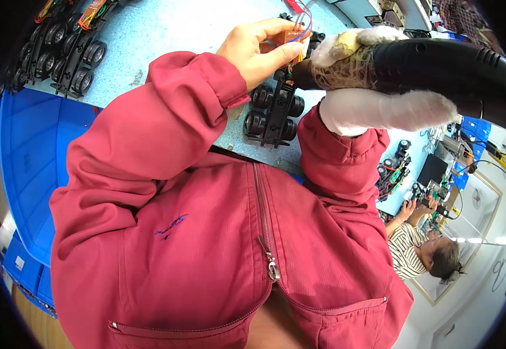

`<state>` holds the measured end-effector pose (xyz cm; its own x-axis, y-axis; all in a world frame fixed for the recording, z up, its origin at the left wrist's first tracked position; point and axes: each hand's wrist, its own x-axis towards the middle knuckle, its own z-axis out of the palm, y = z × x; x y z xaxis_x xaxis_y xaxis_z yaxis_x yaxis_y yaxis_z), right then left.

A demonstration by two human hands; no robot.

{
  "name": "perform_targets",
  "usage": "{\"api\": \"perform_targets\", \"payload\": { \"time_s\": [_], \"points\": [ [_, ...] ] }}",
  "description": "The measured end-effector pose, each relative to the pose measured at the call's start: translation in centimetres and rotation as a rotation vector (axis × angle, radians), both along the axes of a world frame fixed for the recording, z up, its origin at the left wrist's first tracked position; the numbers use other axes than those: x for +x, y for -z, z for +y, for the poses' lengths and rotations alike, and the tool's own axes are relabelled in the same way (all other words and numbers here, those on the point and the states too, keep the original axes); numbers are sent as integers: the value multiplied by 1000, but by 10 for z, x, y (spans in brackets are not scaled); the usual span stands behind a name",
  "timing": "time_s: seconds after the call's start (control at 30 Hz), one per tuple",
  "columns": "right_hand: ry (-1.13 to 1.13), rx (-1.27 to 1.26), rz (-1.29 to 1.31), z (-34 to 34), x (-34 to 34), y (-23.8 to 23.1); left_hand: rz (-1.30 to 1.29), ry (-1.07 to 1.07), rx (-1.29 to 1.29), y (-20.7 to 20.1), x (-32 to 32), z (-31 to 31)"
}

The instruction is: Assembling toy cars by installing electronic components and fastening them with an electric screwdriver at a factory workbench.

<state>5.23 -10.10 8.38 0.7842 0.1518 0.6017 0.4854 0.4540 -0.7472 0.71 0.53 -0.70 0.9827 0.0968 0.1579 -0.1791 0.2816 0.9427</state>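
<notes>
My left hand (pixel 260 49) is bare and pinches a small orange circuit board (pixel 291 36) with red and blue wires over a black toy car chassis (pixel 276 110) with black wheels. My right hand (pixel 375 99), in a white glove, grips a black power tool (pixel 439 70) whose front end is wrapped in yellowed tape; its tip points at the board. Both sleeves are red. The chassis lies at the near edge of the light blue table (pixel 165 29).
A row of several black wheeled chassis (pixel 67 55) lies at the table's far left. A blue bin (pixel 26 157) stands to my left below the table edge. To the right, another person (pixel 421 244) in a striped shirt works at a bench with similar parts.
</notes>
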Motion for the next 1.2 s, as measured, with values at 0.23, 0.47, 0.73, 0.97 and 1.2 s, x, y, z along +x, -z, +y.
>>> {"api": "perform_targets", "payload": {
  "time_s": [0.23, 0.47, 0.73, 0.97, 1.2],
  "points": [
    [-262, 51, 50, -13, 3, 5, 145, 12, -365, -11, -16, -5],
    [-392, 58, 119, -22, -5, 12, 133, 22, -371, -9, -20, -10],
    [-434, -29, 377, -12, -1, -22, 253, 9, -347, -5, -20, -9],
    [-299, 164, -21, 11, 213, -50, 252, 16, -314, -11, -15, -13],
    [34, -39, 163, 60, 166, -67, 204, 35, -31, -10, -24, 8]
  ]
}}
